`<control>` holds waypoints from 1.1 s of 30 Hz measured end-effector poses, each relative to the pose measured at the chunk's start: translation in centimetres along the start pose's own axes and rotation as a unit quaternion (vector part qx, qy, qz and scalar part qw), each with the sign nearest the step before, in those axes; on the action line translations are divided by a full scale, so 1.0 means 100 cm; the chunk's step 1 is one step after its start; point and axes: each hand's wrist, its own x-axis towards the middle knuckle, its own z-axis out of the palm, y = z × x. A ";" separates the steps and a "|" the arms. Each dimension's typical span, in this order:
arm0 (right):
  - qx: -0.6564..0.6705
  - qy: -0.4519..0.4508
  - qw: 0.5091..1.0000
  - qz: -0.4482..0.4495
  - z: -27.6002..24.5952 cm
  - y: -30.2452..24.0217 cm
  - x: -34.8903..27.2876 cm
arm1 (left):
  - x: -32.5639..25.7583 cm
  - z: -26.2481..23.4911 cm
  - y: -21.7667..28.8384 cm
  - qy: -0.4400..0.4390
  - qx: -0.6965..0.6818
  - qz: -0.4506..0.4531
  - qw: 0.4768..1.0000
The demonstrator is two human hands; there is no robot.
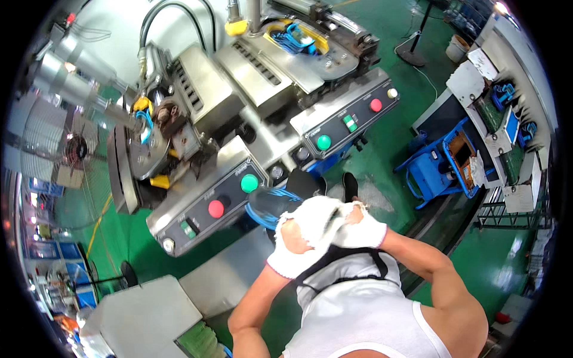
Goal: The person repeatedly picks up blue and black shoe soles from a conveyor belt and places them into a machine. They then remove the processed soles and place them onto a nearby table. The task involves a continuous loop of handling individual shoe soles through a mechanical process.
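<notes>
In front of my body, both hands are close together in white knit gloves with bare patches of skin showing. My left hand [295, 244] is closed around the near end of a dark grey shoe upper [271, 203] with bright blue stripes, which points away toward the machine's control panel. My right hand [364, 227] presses in from the right with its fingers curled; what it grips is hidden by white glove cloth and blur. Beyond the hands stands a two-station metal press [256, 89]. Blue shoe pieces [292, 39] sit on its right station, and another blue piece [143, 125] is on its left station.
Two slanted panels with green and red buttons, a left panel [209, 206] and a right panel [349, 119], edge the press. To the right stand a blue plastic chair [427, 176] and a rack [513, 143] with blue shoe parts. A grey table [143, 316] is at lower left.
</notes>
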 end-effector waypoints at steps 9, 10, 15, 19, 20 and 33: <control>0.356 0.322 0.765 0.429 -0.063 0.047 -0.128 | 0.273 -0.002 -0.115 0.125 0.051 -0.053 0.989; 0.367 0.316 0.744 0.460 -0.064 0.054 -0.131 | 0.300 0.000 -0.141 0.129 0.055 -0.114 0.983; 0.471 0.378 0.660 0.447 -0.063 0.083 -0.127 | 0.419 0.038 -0.249 0.159 0.090 -0.226 0.957; 0.490 0.376 0.609 0.497 -0.056 0.104 -0.132 | 0.459 0.066 -0.326 0.217 0.096 -0.211 0.948; 0.488 0.380 0.608 0.498 -0.057 0.107 -0.131 | 0.469 0.072 -0.323 0.229 0.058 -0.216 0.947; 0.422 0.461 0.682 0.380 -0.086 0.092 -0.088 | 0.379 0.005 -0.149 0.384 -0.121 -0.016 0.915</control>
